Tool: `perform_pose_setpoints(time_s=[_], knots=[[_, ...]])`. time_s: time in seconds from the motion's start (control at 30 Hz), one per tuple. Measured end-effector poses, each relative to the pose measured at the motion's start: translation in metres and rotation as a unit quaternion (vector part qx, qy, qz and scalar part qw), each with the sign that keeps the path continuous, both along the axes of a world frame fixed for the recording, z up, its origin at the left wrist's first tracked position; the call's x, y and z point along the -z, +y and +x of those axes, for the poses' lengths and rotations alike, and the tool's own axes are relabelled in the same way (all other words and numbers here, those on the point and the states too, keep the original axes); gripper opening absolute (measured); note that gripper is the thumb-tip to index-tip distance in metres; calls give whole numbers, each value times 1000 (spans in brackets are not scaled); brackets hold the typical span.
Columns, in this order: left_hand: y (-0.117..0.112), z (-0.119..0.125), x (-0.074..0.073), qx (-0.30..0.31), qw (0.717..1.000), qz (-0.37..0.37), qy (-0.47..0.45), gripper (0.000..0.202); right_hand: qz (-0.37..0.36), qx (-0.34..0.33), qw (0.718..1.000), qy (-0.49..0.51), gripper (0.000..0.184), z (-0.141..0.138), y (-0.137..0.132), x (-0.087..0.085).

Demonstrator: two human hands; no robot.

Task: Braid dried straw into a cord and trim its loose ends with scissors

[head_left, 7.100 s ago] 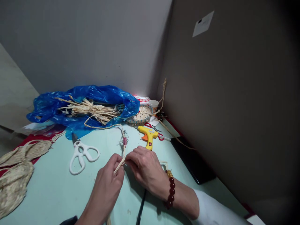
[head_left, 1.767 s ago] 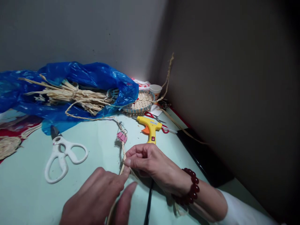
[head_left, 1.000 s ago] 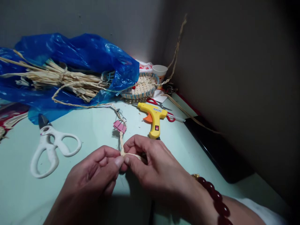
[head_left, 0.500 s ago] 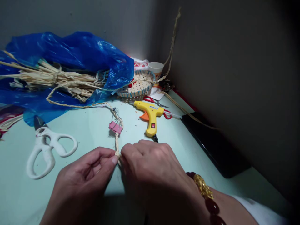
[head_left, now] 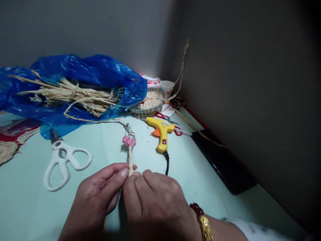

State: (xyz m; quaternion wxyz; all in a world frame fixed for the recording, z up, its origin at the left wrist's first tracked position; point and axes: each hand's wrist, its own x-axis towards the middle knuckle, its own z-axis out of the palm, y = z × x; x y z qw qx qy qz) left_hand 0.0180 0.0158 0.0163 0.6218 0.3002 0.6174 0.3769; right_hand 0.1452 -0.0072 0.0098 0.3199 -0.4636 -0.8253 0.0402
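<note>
A pale braided straw cord [head_left: 130,156] runs from a pink binder clip [head_left: 128,141] down to my hands. My left hand [head_left: 101,189] pinches the braid between thumb and forefinger. Close against it on the right, my right hand [head_left: 156,197] is closed, its fingers curled round the strands at the braid's lower end. A strand shows between the two hands; the rest is hidden beneath my right hand. Past the clip the braid curves left and back toward a tied bundle of dry straw [head_left: 75,93].
White-handled scissors [head_left: 64,170] lie left of my hands. Ahead right is a yellow glue gun [head_left: 163,134] with red-handled scissors [head_left: 160,115] behind it. A blue plastic bag [head_left: 100,67], woven basket [head_left: 147,108] and paper cup [head_left: 167,86] stand farther back. A black flat device [head_left: 225,164] leans toward the wall.
The view has tilted and shifted, so things sit lower and the left ones farther right. My right hand has moved down and inward along the strands; my left hand still pinches the braid.
</note>
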Motion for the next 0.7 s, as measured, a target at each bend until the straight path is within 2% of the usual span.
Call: perform_pose_setpoints(time_s=[0.07, 0.1, 0.13, 0.17, 0.23, 0.3, 0.33, 0.4, 0.47, 0.53, 0.57, 0.63, 0.7], knots=[[-1, 0, -1, -1, 999, -3, -45, 17, 89, -6, 995, -54, 26, 0, 0, -1], [-1, -1, -1, -3, 999, 3, -53, 19, 112, -14, 992, -63, 26, 2, 0, -3], [-2, -1, -1, -5, 998, 8, -58, 21, 103, -23, 993, -52, 25, 5, 1, -7], [-2, -2, -1, -5, 998, 13, -64, 22, 72, -27, 997, -27, 25, 9, 2, -11], [-4, -3, -1, 3, 997, 10, -72, 26, -44, -14, 998, 54, 24, 18, 6, -21], [-4, -4, -2, 19, 998, 2, -62, 29, -149, 27, 980, 128, 19, 27, 12, -28], [-5, -4, -3, 23, 998, 0, -54, 31, -204, 30, 967, 153, 19, 30, 15, -29], [-5, -3, -5, 22, 999, 8, -45, 35, -319, -11, 926, 200, 20, 33, 22, -25], [-5, -2, -6, 12, 999, 18, -50, 38, -420, -74, 865, 264, 21, 33, 27, -18], [-5, -1, -6, 7, 998, 30, -46, 40, -484, -113, 804, 326, 20, 32, 31, -11], [-5, -1, -6, 6, 998, 40, -41, 40, -501, -120, 785, 344, 21, 31, 32, -9], [-5, -2, -5, 8, 998, 59, -28, 39, -517, -123, 770, 354, 23, 32, 34, -8], [-4, -3, -4, 17, 997, 70, -25, 38, -519, -116, 770, 352, 24, 33, 36, -10]])
